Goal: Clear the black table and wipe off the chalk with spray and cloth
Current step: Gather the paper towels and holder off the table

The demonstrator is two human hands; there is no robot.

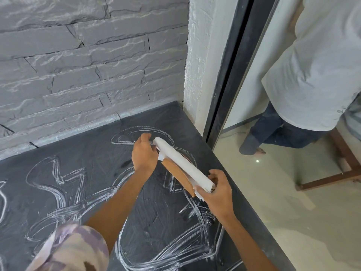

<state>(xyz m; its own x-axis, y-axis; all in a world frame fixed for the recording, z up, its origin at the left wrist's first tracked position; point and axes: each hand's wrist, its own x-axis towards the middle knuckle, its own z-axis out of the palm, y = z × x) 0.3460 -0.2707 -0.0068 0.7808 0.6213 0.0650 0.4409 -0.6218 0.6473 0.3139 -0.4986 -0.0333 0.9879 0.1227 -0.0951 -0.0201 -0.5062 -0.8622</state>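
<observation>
The black table (93,194) is covered in white chalk scrawls (58,178) and smears. Just above its far right part, both hands hold a bundle: a white paper roll (181,163) lying over a brown curved cardboard piece (176,176). My left hand (143,153) grips the far end of the roll. My right hand (216,192) grips the near end, fingers curled round it. No spray bottle or cloth is in view.
A grey stone-brick wall (78,65) borders the table's far side. A white pillar (201,65) and a black frame (232,75) stand at the right corner. Beyond it, a person in jeans (304,75) stands on pale floor by a brown wooden frame (343,169).
</observation>
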